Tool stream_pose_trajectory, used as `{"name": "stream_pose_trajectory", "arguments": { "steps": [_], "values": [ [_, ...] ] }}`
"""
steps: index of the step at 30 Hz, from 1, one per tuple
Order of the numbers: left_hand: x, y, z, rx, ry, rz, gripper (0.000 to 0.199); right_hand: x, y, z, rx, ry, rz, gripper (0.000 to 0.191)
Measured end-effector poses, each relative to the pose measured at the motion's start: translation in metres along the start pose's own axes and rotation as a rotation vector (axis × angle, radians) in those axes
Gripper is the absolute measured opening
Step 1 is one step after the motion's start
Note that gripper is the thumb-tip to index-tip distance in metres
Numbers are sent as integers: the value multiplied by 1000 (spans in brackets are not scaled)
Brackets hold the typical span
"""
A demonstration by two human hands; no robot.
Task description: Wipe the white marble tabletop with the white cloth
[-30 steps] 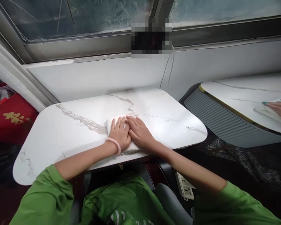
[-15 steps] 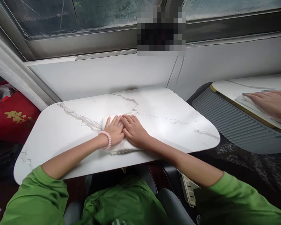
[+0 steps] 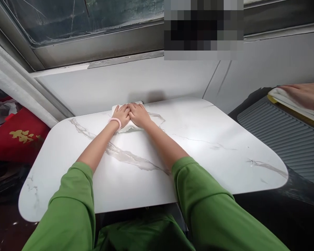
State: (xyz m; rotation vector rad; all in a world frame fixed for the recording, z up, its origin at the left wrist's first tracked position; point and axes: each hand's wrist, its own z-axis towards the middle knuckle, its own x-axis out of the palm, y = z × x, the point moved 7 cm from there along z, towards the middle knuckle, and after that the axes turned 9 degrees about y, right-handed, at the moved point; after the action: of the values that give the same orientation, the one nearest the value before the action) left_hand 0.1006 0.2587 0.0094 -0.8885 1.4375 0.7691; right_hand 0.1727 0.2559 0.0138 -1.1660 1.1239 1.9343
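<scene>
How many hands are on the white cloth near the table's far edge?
2: the left hand, with a pink bracelet at its wrist, and the right hand beside it, touching. Both lie over the white cloth.

White cloth point(image 3: 132, 128), as found on a veined table point(image 3: 211, 130).
Left hand point(image 3: 122, 115), with pink bracelet point(image 3: 116, 120), and right hand point(image 3: 139, 114) lay flat on it, touching, near the far edge; sleeves point(image 3: 73, 195) were green. A gold-marked red item point(image 3: 5, 139) sat left, a ribbed panel point(image 3: 282, 129) right, a window point(image 3: 115, 17) beyond.
</scene>
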Motion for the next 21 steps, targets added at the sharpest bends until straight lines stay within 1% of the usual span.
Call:
{"name": "stream_pose_trajectory", "arguments": {
  "steps": [3, 6, 11, 13, 16, 18, 21],
  "values": [
    [1, 2, 3, -17, -17, -14, 48, 1, -4, 3, -16, 2, 10, 37],
    [2, -1, -1, -22, -24, -14, 47, 1, -4, -1, -16, -4, 12, 38],
    [3, -11, -19, -61, -6, 1, 49, 0, 3, -17, -26, 16, 18, 41],
    [4, -19, -33, -77, -7, 14, 50, -1, 10, -29, -50, 36, 17, 42],
    [6, -34, -62, -95, -11, 30, 51, -2, 23, -53, -94, 78, 10, 45],
    [9, -46, -86, -87, -4, 37, 52, -3, 35, -75, -113, 97, -1, 46],
    [13, -67, -129, -51, 7, 41, 52, -7, 59, -116, -131, 110, -24, 47]
  ]
}}
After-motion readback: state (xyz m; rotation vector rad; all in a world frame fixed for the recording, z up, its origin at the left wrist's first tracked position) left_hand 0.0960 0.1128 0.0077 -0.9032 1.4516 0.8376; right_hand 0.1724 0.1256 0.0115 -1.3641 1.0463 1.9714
